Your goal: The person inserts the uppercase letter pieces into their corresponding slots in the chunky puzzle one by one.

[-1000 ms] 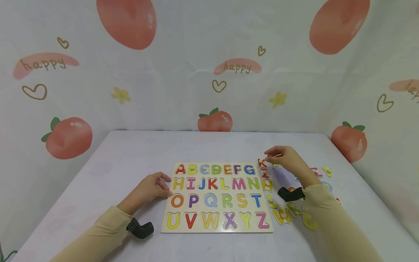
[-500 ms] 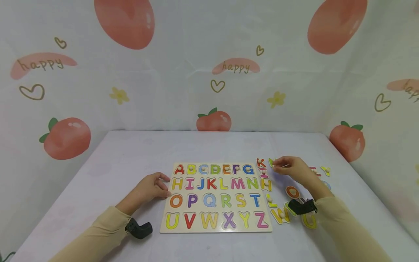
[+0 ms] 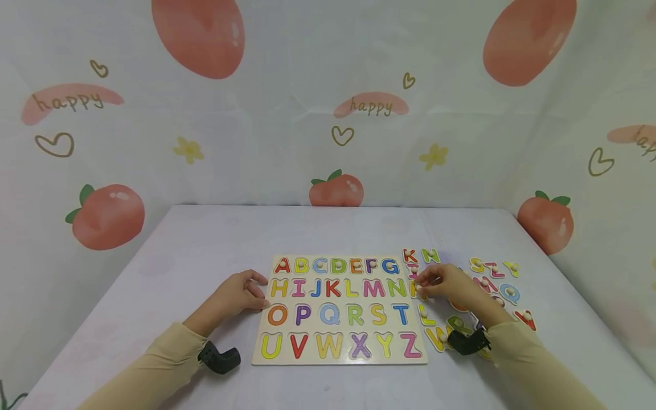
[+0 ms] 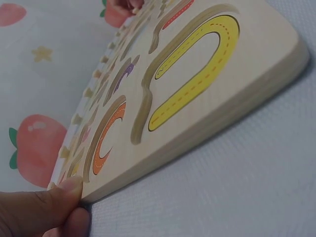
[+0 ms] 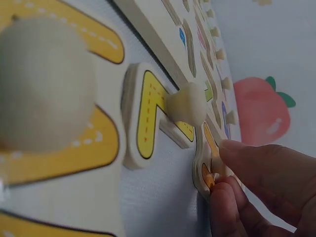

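My left hand (image 3: 233, 296) holds the left edge of a wooden alphabet puzzle board (image 3: 338, 328); in the left wrist view the thumb (image 4: 71, 186) lies on its top edge, fingers against the side. Knobbed letters A to G fill the top row; the rows below show printed recesses without knobs. Just off the board's right edge, my right hand (image 3: 451, 285) pinches the knob of the yellow-orange letter H piece (image 5: 207, 138) between thumb and fingers. A yellow L piece (image 5: 145, 113) lies beside it. The fingers partly hide the H.
Red K (image 3: 409, 255), green N (image 3: 430, 255) and pink I (image 3: 413, 271) pieces lie near the board's upper right corner. A W piece (image 3: 437, 339) lies lower down. Several others, including a blue Q (image 3: 509, 293) and red V (image 3: 525, 320), spread farther right. A patterned curtain stands behind.
My right hand has gone from the K piece, past the N piece, down and toward the H piece, whose knob it now pinches. The left hand stays at the board's edge.
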Demonstrator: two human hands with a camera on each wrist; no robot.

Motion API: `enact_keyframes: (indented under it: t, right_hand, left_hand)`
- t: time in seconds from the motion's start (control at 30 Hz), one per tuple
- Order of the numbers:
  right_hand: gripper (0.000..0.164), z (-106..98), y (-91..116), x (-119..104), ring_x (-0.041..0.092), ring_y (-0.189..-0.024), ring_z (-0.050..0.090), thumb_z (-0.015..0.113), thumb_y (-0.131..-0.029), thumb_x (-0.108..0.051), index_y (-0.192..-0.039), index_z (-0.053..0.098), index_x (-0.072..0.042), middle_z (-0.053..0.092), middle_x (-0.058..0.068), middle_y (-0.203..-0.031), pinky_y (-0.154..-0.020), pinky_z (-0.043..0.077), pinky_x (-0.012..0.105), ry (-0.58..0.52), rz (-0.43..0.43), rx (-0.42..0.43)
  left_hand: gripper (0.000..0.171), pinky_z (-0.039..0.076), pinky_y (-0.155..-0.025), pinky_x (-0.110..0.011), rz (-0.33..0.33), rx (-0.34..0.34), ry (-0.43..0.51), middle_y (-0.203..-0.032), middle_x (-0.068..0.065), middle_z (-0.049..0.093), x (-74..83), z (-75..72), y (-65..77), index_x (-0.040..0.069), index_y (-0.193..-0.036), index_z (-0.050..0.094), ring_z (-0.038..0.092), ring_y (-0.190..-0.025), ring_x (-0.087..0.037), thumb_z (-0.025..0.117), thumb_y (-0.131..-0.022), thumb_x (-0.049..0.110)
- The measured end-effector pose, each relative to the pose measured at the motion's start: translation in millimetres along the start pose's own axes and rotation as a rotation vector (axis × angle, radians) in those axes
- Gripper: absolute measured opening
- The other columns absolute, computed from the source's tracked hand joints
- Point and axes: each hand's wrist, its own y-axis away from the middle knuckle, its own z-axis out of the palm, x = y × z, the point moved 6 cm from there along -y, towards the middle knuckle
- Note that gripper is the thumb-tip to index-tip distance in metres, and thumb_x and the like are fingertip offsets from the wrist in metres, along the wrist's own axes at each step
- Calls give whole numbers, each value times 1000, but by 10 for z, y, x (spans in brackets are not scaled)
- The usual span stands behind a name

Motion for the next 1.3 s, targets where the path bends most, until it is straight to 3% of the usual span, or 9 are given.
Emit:
enact_keyframes:
  t: [0.3, 0.57, 0.7, 0.97, 1.13, 1.3]
  right_hand:
    - [22, 37, -20, 10, 19, -78, 53, 79, -77, -10, -97, 69, -3, 61, 4, -85, -65, 46, 24, -16, 15, -1]
    - [19, 14, -2, -52, 17, -77, 54, 78, -79, -11, -95, 69, -4, 62, 3, -83, -66, 46, 26, 44, 32, 0]
    - [18, -71, -12, -198, 16, -75, 55, 76, -81, -13, -95, 69, -5, 66, 2, -83, -68, 46, 29, 104, 6, 1]
    - [18, -140, -122, -554, 15, -79, 59, 73, -85, -15, -99, 69, -5, 68, 3, -87, -73, 48, 30, 84, -81, 13]
    - [19, -4, -210, -828, 15, -79, 61, 74, -86, -18, -99, 70, -5, 69, 3, -88, -74, 50, 31, 51, -128, 4]
    - [13, 287, -314, -1147, 12, -75, 59, 75, -84, -16, -94, 72, -9, 68, 1, -83, -70, 49, 27, 58, -187, -9]
  left_hand:
    - [48, 49, -64, -27, -12, 5, 11, -79, -5, 65, -1, 4, 1, 1, -115, 57, 58, -69, -15, 81, -75, 9]
    - [50, 48, -63, -28, 8, 5, -8, -78, -5, 65, 30, -4, 18, 0, -115, 57, 57, -69, -15, 82, -74, 10]
    - [49, 47, -63, -28, 8, 6, -17, -79, -5, 65, 31, -10, 18, 0, -116, 57, 57, -69, -15, 82, -74, 11]
    - [48, 47, -63, -27, 5, -1, -6, -78, -5, 65, 15, -1, 8, 0, -116, 58, 57, -68, -15, 81, -75, 8]
    - [50, 46, -63, -29, 27, -10, -20, -78, -5, 64, 28, -11, 14, -2, -116, 57, 56, -69, -16, 82, -75, 10]
    - [50, 46, -63, -28, 15, -7, -13, -79, -5, 65, 11, -6, 11, 0, -117, 57, 56, -70, -16, 82, -75, 11]
